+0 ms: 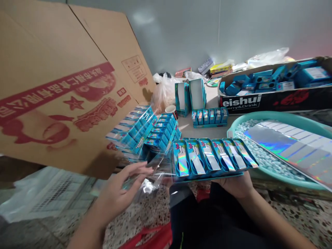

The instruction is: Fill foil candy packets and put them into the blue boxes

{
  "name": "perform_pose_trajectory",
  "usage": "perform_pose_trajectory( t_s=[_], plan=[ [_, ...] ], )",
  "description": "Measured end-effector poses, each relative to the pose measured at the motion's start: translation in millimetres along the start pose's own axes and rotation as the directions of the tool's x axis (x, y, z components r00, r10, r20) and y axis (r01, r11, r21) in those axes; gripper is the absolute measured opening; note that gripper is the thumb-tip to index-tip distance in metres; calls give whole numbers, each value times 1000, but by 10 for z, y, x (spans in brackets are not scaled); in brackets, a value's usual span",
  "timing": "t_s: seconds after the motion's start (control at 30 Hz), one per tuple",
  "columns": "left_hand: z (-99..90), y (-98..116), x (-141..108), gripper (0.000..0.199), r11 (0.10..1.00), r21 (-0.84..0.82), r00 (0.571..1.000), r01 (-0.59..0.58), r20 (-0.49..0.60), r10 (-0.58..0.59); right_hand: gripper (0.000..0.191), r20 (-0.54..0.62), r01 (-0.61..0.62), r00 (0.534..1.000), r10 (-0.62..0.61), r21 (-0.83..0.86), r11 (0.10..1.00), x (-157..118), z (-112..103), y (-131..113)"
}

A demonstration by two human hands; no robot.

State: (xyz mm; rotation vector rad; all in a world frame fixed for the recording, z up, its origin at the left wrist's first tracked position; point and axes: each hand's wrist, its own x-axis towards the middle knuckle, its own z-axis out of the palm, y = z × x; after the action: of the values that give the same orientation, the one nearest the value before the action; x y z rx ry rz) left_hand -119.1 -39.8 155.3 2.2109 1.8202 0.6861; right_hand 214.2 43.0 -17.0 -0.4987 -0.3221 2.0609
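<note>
A blue tray of several small boxes with shiny strips (211, 157) rests on my right hand (237, 185), whose fingers pass beneath it and are mostly hidden. Clear plastic film (162, 169) stretches from the tray's left end to my left hand (126, 188), where thumb and fingers pinch its edge. Just beyond the film, stacked blue trays (160, 133) stand beside other trays wrapped in clear plastic (133, 129). Another small blue tray (210, 117) sits on the table behind the held one.
A large cardboard box (59, 86) fills the left. At right are a turquoise basin (237, 121) of pale pellets with sticker sheets (293, 141) on top, and a black carton (275, 100) of blue boxes. A cup (171, 110) and upright blue packages (197, 94) stand at the back.
</note>
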Motion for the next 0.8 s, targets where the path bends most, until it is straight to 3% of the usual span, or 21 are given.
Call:
perform_pose_trajectory(
  t_s=[0.1, 0.23, 0.33, 0.43, 0.6, 0.67, 0.7, 0.8],
  plan=[
    [72, 71, 62, 51, 1000, 7, 997, 10, 78, -10, 51, 25, -21, 999, 21, 17, 1000, -9, 57, 18],
    [193, 239, 38, 37, 994, 24, 982, -107, 162, 102, 47, 36, -30, 999, 29, 23, 999, -57, 73, 93],
    [351, 279, -139, 37, 992, 49, 990, -114, 89, 110, 45, -2, -44, 999, 44, 37, 998, -122, 8, 235],
    [560, 224, -376, 41, 996, 68, 997, -51, -51, 54, 48, -48, -98, 994, 101, 52, 994, -196, -100, 411],
    [976, 97, -676, 50, 989, -138, 978, 46, -195, -72, 49, -72, -274, 957, 280, 83, 958, -281, -305, 645],
    [1178, -16, -810, 55, 953, -245, 940, 176, -246, -237, 54, -53, -352, 932, 358, 92, 931, -265, -391, 712],
    [1286, -101, -895, 57, 919, -290, 896, 266, -277, -347, 57, -32, -400, 915, 403, 72, 914, -238, -435, 745],
    [1607, -445, -1229, 62, 762, -417, 704, 496, -320, -634, 67, 49, -530, 844, 533, -70, 845, -77, -574, 880]
  ],
)
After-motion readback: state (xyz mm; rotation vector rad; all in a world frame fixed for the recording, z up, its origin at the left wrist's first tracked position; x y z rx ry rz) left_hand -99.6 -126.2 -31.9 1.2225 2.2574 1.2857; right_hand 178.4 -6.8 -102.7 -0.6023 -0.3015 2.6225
